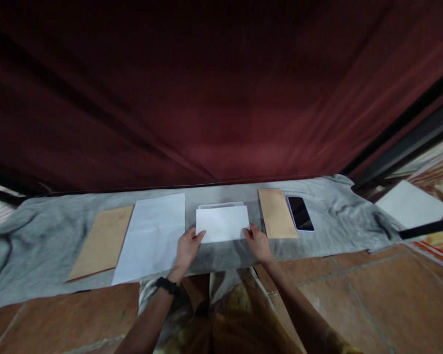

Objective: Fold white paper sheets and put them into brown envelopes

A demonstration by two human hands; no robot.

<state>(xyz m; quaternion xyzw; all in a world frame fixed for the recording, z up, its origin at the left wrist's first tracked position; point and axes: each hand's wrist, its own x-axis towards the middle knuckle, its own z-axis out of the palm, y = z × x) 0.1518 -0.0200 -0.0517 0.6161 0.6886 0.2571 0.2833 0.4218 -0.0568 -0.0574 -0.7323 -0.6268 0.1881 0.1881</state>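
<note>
Between my two hands is a folded sheet of white paper (222, 224), held above the grey cloth. My left hand (188, 248) pinches its lower left corner, thumb on top. At the lower right corner my right hand (258, 244) grips it the same way. Behind its top edge shows a strip of another pale layer; whether it belongs to the same sheet I cannot tell. Left of my left hand lies a larger stack or sheet of white paper (153, 233). A brown envelope (277, 214) lies just beyond my right hand.
A second brown envelope (103, 241) lies at the left, beside the large white paper. A phone (300, 214) with a dark screen rests right of the other envelope. The grey cloth (335, 216) covers a narrow surface before a dark red curtain (221, 123). Tiled floor (384, 290) shows below.
</note>
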